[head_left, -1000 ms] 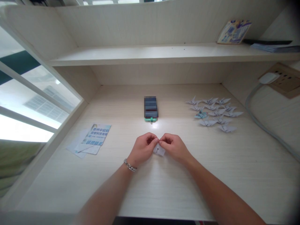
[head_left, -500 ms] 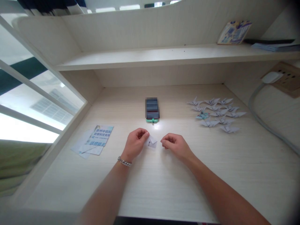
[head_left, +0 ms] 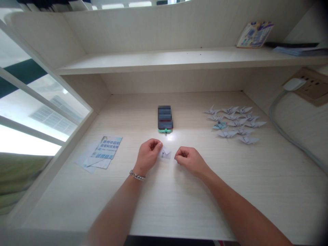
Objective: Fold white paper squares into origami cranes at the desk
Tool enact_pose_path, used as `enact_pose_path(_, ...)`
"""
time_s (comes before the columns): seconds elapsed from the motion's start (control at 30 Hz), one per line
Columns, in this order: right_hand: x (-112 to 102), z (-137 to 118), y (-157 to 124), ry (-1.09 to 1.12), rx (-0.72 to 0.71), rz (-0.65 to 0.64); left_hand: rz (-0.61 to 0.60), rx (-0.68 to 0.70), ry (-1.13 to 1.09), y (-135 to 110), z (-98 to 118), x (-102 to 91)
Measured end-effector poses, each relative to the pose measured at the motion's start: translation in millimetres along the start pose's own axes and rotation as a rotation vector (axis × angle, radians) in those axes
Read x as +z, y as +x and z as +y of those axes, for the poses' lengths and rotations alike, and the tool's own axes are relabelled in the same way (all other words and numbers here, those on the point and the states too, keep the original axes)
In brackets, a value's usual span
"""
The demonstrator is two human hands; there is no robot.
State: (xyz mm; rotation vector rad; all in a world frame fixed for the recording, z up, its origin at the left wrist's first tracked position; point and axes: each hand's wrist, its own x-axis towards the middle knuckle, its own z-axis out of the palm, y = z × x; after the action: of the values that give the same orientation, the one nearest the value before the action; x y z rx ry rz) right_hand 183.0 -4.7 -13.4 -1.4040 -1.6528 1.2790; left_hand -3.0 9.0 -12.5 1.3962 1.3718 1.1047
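Note:
A small white sheet of folded paper (head_left: 165,153) with dark printed marks is pinched along its left edge by my left hand (head_left: 149,153). My left wrist wears a metal chain bracelet (head_left: 137,175). Just to the right of the paper and apart from it, my right hand (head_left: 191,160) is closed, fingers curled in and thumb against them, with nothing visible in its grip. Beyond both hands lies a phone (head_left: 164,118), its screen blurred, with a green edge at its near end. Several folded paper cranes (head_left: 236,122) stand grouped at the right, one of them light blue (head_left: 219,125).
At the left lie printed paper sheets (head_left: 106,150), partly overlapping. A shelf (head_left: 153,61) spans the back of the desk (head_left: 179,205), bearing a small patterned packet (head_left: 255,34) and a stack of papers (head_left: 299,51). A cable (head_left: 282,128) runs down the right wall from a socket (head_left: 316,87).
The whole view has shifted slightly. Both hands and the folded paper look nearly the same relative to each other.

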Motion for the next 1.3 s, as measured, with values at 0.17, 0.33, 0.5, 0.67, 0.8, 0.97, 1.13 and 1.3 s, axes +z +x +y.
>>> enact_pose_path(0.17, -1, 2, 3, 0.17, -0.016, 0.067, 0.032, -0.022, -0.07, 0, 0, 0.1)
enact_pose_path(0.33, 2, 3, 5, 0.184, -0.039, 0.041, -0.103, -0.024, -0.065, -5, 1, 10.5)
enact_pose_path(0.5, 2, 3, 2, 0.024, -0.079, 0.043, -0.246, 0.015, 0.162, -9, 8, 7.5)
enact_pose_path(0.67, -1, 1, -1, -0.073, -0.106, -0.039, -0.377, 0.085, 0.278, -12, 15, 5.0)
enact_pose_path(0.8, -9, 1, 1, -0.006, -0.063, -0.045, -0.432, 0.058, 0.27, -9, 16, -4.7)
enact_pose_path(0.97, -14, 1, 3, 0.059, -0.048, -0.015, -0.425, 0.013, 0.201, -4, 13, -15.6)
enact_pose_path(1.13, -15, 3, 5, 0.118, -0.052, 0.053, -0.317, -0.055, 0.056, 0, 10, -17.3)
enact_pose_path(1.3, -12, 3, 5, 0.166, -0.062, 0.098, -0.287, -0.102, -0.133, -2, 11, -3.0)
